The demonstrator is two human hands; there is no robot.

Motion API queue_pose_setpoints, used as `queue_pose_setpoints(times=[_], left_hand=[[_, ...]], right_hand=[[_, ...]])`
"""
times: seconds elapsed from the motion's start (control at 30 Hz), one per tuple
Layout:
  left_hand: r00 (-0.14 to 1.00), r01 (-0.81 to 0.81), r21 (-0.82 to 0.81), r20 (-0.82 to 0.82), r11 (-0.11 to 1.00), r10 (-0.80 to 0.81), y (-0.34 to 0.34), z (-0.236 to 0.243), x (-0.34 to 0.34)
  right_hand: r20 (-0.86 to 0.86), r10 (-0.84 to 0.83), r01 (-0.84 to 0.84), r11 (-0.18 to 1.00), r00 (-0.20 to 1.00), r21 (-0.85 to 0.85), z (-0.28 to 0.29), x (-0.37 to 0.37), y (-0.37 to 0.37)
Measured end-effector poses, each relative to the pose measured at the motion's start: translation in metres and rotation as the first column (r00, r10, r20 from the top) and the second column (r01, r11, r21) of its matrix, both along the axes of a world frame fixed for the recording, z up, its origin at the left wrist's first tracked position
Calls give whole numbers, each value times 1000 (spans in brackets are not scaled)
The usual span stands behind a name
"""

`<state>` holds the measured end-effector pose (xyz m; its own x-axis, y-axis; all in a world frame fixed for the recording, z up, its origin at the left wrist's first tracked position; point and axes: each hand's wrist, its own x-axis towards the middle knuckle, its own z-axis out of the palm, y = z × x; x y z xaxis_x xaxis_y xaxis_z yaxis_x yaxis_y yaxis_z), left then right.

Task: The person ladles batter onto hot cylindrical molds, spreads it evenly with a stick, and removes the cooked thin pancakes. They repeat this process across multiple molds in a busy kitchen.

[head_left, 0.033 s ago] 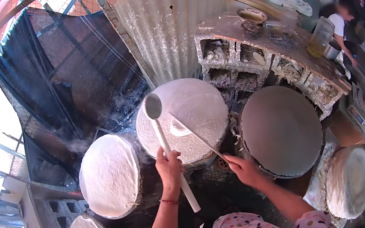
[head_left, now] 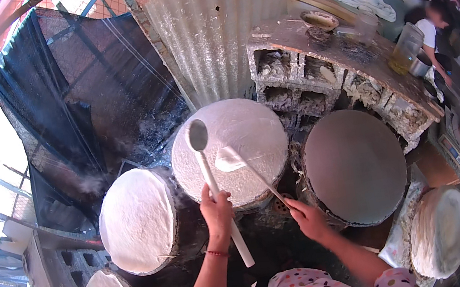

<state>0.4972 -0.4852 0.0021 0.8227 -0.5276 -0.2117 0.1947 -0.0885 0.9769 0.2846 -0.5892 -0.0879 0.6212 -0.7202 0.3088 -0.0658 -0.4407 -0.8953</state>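
Note:
My left hand (head_left: 216, 212) is closed round the long pale handle of a ladle (head_left: 197, 135). The ladle is held bowl up, over the left part of a round griddle coated with white batter (head_left: 259, 135). In my right hand (head_left: 308, 215) is a thin stick (head_left: 256, 174), its far end at the middle of that coating. A paler patch (head_left: 231, 159) shows by the stick's end; I cannot tell if it is batter or a blade. To the left is a second round, white-covered griddle (head_left: 138, 222). The round griddle (head_left: 355, 165) at right has a bare grey-brown top.
Concrete blocks (head_left: 309, 72) carry a ledge with a dish (head_left: 320, 20) and a jar of yellow liquid (head_left: 406, 50). Corrugated sheet (head_left: 219, 42) and dark netting (head_left: 105, 91) stand behind. White rounds are stacked (head_left: 440, 233) at lower right. A person (head_left: 428, 37) works at far right.
The ladle has shifted slightly right. The stick's far end has moved a little right and toward me, and the paler patch by it has also shifted right.

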Motion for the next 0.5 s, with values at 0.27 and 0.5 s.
queue_pose_setpoints(times=[0.27,0.5], left_hand=[[993,-64,15,-97,998,65,-9,-37,-66],[344,-532,-613,-787,585,-512,16,68,-41]], right_hand=[[-11,76,-29,511,997,859,17,39,70],[77,-42,13,942,996,336,35,42,24]])
